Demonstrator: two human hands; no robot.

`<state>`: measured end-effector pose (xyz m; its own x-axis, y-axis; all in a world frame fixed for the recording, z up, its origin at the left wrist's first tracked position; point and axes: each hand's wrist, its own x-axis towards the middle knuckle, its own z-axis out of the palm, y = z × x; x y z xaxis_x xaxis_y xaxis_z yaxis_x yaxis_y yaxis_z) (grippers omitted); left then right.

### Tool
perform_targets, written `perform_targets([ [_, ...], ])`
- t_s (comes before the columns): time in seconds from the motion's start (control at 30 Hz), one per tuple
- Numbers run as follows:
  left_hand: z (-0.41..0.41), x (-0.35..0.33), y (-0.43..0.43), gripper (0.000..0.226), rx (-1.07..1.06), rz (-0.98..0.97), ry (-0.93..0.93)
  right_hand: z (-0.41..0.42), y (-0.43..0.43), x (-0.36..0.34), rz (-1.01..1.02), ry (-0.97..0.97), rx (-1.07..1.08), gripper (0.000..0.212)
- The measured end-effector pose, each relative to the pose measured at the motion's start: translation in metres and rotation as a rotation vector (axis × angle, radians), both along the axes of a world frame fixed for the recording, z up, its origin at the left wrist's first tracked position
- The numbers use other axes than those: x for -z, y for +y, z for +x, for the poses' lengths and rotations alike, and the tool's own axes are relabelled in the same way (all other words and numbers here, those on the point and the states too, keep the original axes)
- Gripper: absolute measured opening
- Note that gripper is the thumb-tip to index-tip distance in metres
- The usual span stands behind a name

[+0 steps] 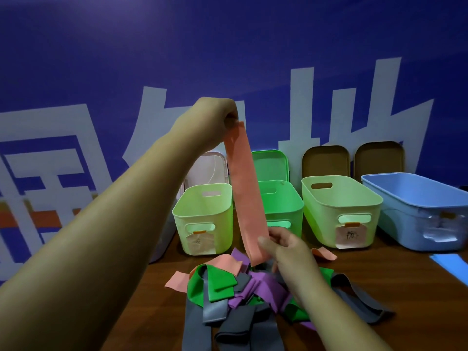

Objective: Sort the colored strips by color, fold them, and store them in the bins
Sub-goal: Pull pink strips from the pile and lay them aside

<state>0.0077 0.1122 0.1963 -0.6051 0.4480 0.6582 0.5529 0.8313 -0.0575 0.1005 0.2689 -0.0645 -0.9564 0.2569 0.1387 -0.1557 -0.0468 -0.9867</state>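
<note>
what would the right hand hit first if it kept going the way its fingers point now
Probably the right hand meets only the hanging salmon-pink flat strip it already pinches; beyond that, the pale green plastic bin, though depth is unclear.

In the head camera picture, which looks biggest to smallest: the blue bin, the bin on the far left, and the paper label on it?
1. Blue bin, though nearer and cut off at the edge.
2. Far-left light green bin.
3. Its paper label.
</note>
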Motion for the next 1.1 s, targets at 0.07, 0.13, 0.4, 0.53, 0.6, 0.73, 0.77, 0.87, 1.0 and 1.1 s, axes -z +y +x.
perform_targets([
  [0.07,0.000,-0.002,0.000,0.020,0.011,-0.016,-0.008,0.000,0.001,0.001,-0.017,-0.008,-0.023,0.018],
  [0.13,0.003,-0.003,0.001,0.020,0.026,-0.042,-0.009,0.000,0.001,0.001,-0.028,-0.015,-0.030,0.019],
  [0.4,0.012,-0.011,0.000,0.018,0.136,-0.028,-0.013,-0.001,0.006,0.000,-0.116,-0.045,0.009,0.009],
  [0.53,0.019,-0.013,0.003,0.018,0.182,-0.015,-0.013,0.001,0.009,-0.001,-0.131,-0.038,0.001,0.013],
  [0.6,0.023,-0.014,0.004,0.018,0.194,-0.007,-0.005,0.002,0.009,-0.002,-0.166,-0.045,-0.038,0.018],
  [0.73,0.029,-0.016,0.003,0.018,0.203,0.013,-0.015,0.007,0.003,-0.010,-0.199,-0.048,-0.080,0.021],
  [0.77,0.031,-0.017,0.003,0.018,0.201,0.015,-0.016,0.008,0.003,-0.010,-0.189,-0.039,-0.092,0.022],
  [0.87,0.033,-0.017,0.001,0.018,0.187,0.017,-0.011,0.010,0.001,-0.010,-0.111,-0.021,-0.128,0.021],
  [1.0,0.034,-0.019,-0.001,0.019,0.176,0.042,-0.023,0.009,-0.001,-0.006,0.152,-0.037,-0.108,0.015],
  [1.1,0.036,-0.021,-0.002,0.018,0.177,0.053,-0.028,0.004,-0.001,-0.003,0.186,-0.071,-0.079,0.016],
])
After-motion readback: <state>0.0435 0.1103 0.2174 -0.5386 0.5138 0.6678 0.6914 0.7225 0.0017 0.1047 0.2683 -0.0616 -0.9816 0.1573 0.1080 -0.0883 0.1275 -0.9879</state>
